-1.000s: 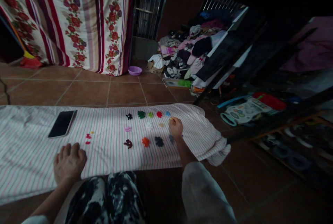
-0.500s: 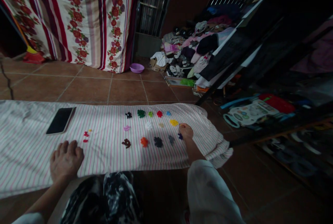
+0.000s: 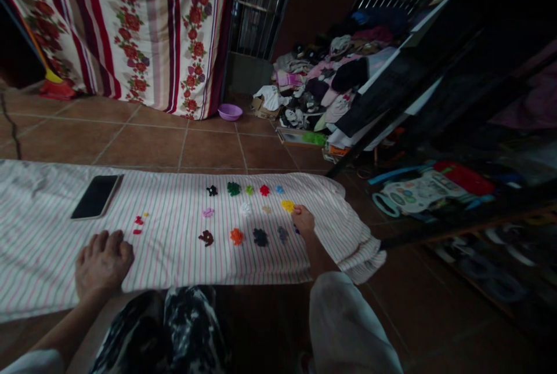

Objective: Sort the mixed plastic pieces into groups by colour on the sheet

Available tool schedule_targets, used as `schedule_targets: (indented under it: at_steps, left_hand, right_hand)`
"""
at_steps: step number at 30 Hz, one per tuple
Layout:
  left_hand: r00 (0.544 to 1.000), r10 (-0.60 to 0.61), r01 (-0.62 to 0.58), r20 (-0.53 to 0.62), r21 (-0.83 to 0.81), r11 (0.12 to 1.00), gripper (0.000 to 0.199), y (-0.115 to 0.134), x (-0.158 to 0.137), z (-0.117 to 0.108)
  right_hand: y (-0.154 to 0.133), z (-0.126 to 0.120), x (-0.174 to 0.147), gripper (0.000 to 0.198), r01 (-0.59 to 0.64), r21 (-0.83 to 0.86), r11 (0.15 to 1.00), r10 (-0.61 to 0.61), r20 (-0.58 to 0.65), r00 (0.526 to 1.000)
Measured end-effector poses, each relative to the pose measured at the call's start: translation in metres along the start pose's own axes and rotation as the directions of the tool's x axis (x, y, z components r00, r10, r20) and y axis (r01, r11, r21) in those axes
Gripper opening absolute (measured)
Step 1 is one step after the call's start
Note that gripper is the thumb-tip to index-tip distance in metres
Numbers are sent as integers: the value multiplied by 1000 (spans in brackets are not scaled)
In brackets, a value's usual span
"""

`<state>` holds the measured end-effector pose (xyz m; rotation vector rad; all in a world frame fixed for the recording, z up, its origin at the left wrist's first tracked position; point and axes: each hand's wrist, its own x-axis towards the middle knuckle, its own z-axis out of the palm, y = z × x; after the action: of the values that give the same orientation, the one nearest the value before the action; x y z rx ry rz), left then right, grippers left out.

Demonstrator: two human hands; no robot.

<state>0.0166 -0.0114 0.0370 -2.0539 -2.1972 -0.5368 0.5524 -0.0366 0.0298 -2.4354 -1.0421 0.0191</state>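
Note:
My right hand (image 3: 304, 219) is at the right end of the sorted piles, its fingers pinched together against the edge of the yellow pile (image 3: 287, 205). Whatever lies between the fingertips is too small to make out. A dark purple pile (image 3: 296, 229) is mostly covered by this hand. Just left of it lie a grey pile (image 3: 282, 234) and a dark grey pile (image 3: 260, 238). My left hand (image 3: 103, 261) rests palm down on the striped cloth (image 3: 174, 264), fingers spread, holding nothing. Beyond its fingertips are a few small red pieces (image 3: 138, 224) and a tiny yellow one (image 3: 146, 214).
Other small coloured piles, among them orange (image 3: 236, 236), brown (image 3: 206, 238), white (image 3: 246, 209) and dark green (image 3: 234, 189), lie in rows. A phone (image 3: 96, 197) lies at the left. Behind are a purple basin (image 3: 230, 112) and heaped clothes (image 3: 322, 72).
My right hand has shifted slightly left, up to the yellow pile, covering more of the dark purple pile. My left hand stays flat on the cloth. The view has shifted a little.

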Motion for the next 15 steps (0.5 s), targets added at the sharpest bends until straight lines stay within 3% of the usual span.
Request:
schedule_targets:
  at_steps: [4,11,15]
  left_hand:
    - [1000,-17,16,-16,-9,1000,46,-1,0,2]
    - [1000,-9,9,-19,2,1000,47,-4,0,6]
    - [1000,2,-1,-10,37,999,47,-6,-1,9]
  right_hand:
    - [-3,-2,0,32,-87,10,996,87,31,996]
    - [-6,-6,-6,28,-56,35,998,55,24,998]
    - [-18,-9,-6,32,-10,138,990,18,-60,998]
